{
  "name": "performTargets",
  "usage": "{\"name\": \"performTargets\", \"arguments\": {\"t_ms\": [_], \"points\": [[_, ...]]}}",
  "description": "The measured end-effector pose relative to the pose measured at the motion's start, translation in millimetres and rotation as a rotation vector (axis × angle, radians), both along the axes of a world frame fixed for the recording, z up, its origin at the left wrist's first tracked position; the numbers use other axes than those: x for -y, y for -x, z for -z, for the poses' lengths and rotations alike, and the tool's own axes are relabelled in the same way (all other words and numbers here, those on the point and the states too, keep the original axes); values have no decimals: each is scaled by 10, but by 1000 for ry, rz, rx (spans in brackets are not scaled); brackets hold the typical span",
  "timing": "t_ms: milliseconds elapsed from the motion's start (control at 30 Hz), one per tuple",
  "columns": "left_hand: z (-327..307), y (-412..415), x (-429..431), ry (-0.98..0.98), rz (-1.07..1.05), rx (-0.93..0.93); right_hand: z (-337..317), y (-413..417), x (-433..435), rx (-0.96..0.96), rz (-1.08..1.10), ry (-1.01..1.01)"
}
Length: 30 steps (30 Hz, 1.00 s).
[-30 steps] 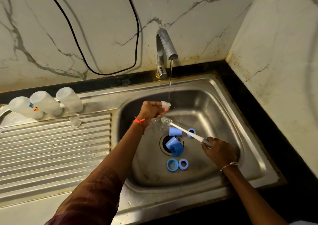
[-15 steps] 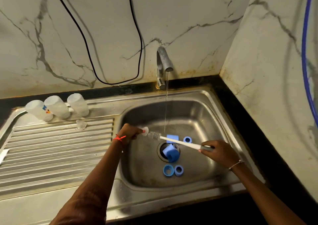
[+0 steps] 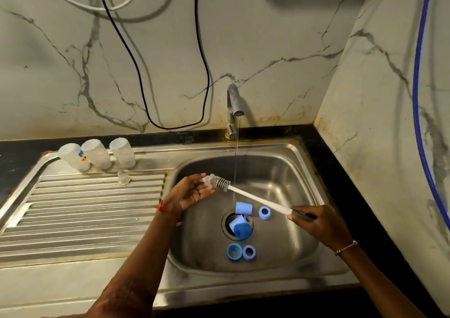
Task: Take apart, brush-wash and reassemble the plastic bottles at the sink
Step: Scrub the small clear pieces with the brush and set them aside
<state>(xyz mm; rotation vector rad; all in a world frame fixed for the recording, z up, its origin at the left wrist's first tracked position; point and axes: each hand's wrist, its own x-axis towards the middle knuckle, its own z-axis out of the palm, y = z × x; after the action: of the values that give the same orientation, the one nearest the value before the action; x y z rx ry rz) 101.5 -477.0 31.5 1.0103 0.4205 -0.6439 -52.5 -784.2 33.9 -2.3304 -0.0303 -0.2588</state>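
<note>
Over the left side of the sink basin (image 3: pixel 287 171), my left hand (image 3: pixel 191 193) pinches a small clear bottle teat (image 3: pixel 206 179) at its fingertips. My right hand (image 3: pixel 316 222) grips the dark handle of a long white bottle brush (image 3: pixel 258 199). The brush's bristle head touches the teat. Three clear plastic bottles (image 3: pixel 96 154) stand upside down at the back of the drainboard (image 3: pixel 85 210), with another clear teat (image 3: pixel 123 178) in front of them. Several blue caps and rings (image 3: pixel 239 227) lie around the drain.
The tap (image 3: pixel 234 103) runs a thin stream into the basin, just right of the brush head. A black cable and a white cable hang on the marble back wall. A blue hose runs down the right wall. Black counter borders the sink.
My left hand carried the teat out of the water stream to the left and lower. The brush head followed and now lies against the teat. The view has tilted up.
</note>
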Motion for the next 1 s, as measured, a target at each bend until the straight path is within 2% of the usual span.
{"name": "performTargets", "arguments": {"t_ms": [133, 267, 367, 400, 433, 533, 567, 633, 700, 767, 800, 900, 933, 967, 1000], "points": [[-48, 11, 118, 81, -123, -10, 73, -34, 2, 28, 17, 137], [-44, 13, 170, 201, -183, -4, 72, -63, -49, 284, 18, 483], [-65, 22, 240, 260, -196, 47, 72, -73, -63, 222, -30, 596], [-69, 33, 263, 274, -197, 57, 43, -79, -82, 137, -40, 540], [-65, 47, 273, 280, -195, 59, 0, -92, -95, 22, -46, 396], [-20, 110, 286, 314, -210, 35, -184, -134, -138, -466, -83, -282], [-4, 124, 285, 321, -221, 27, -236, -137, -140, -586, -78, -384], [27, 115, 294, 302, -234, 12, -270, -146, -160, -647, -74, -408], [46, 53, 313, 254, -261, -1, -220, -153, -203, -544, -66, -359], [52, -11, 321, 221, -322, 0, -155, -183, -242, -373, -58, -223], [47, -32, 324, 225, -354, 0, -113, -189, -263, -270, -64, -108], [31, -62, 318, 234, -448, 4, 51, -240, -260, 149, -1, 422], [24, -70, 325, 236, -474, 3, 94, -244, -253, 239, 6, 514], [6, -82, 336, 232, -494, 6, 94, -237, -287, 249, -2, 531], [-15, -99, 341, 221, -506, 16, 67, -236, -334, 188, -21, 466]]}}
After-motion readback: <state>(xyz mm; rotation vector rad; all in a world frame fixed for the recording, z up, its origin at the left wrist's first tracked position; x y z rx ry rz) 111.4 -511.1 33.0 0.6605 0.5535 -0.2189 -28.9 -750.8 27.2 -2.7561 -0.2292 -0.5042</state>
